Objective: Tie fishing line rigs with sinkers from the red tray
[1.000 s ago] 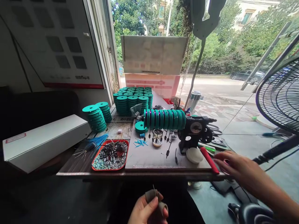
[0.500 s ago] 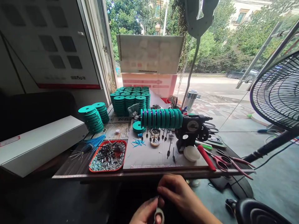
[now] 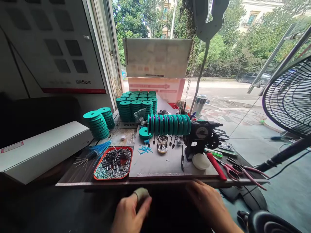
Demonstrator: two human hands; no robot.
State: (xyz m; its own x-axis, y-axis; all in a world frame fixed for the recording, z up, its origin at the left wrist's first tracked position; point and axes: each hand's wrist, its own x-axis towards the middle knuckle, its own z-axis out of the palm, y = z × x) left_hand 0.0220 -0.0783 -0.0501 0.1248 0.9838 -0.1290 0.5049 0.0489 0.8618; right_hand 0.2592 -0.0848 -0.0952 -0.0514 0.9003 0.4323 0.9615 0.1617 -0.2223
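My left hand is low in front of the table edge, thumb and fingers pinched together, with a grey finger cot on one fingertip. What it pinches is too small to see. My right hand is just to the right of it, below the table edge, with its fingers held together and pointing left; I cannot see anything in them. Above both hands on the table stands a black winding machine with a row of teal spools on its spindle.
A red tray of small metal parts sits front left. Red-handled scissors, a red handle and a white disc lie front right. Teal spool stacks stand behind, a white box at left, a fan at right.
My right hand came back from the scissors at the table's right to my left hand, then the two hands drew apart sideways. My left hand moved left.
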